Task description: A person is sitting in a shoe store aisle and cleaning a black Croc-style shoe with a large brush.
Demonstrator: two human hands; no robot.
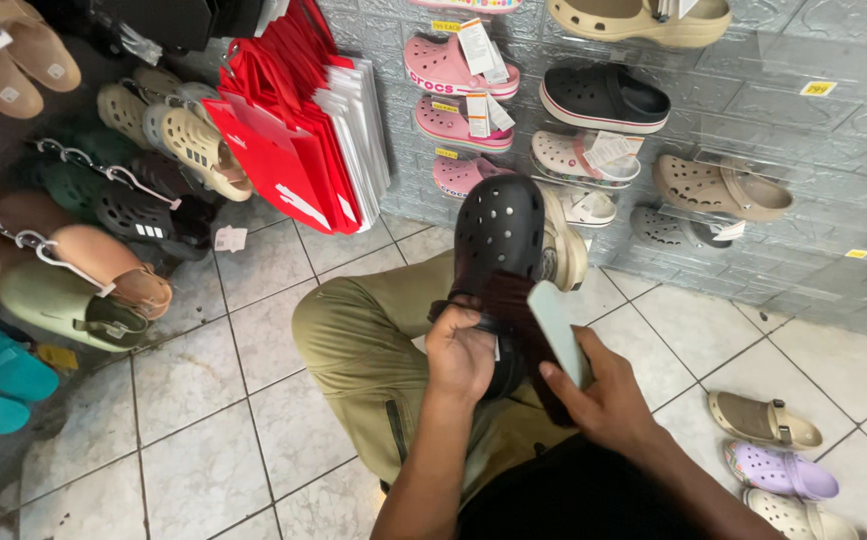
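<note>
Two hands work over one knee. Left hand (461,357) grips the heel of one black clog (499,235), fingers clamped on it. Right hand (604,400) holds one pale, flat thing (558,330), maybe a phone, beside the clog. Three clogs (774,462) lie on the floor.

on the grey wall there are three pink clogs (459,65), one black clog (604,97), one beige clog at the top edge (639,18), one tan clog (719,187), two pale ones (584,155) and one grey (666,228). on the tiled floor (254,400), near its right edge, lie three clogs: one tan (764,420), one lilac (779,470), one cream (794,515). one bundle of red and white bags (304,120) hangs at the wall's left edge. one black clog (499,235) and one pale phone (559,330) are in the two hands.
</note>
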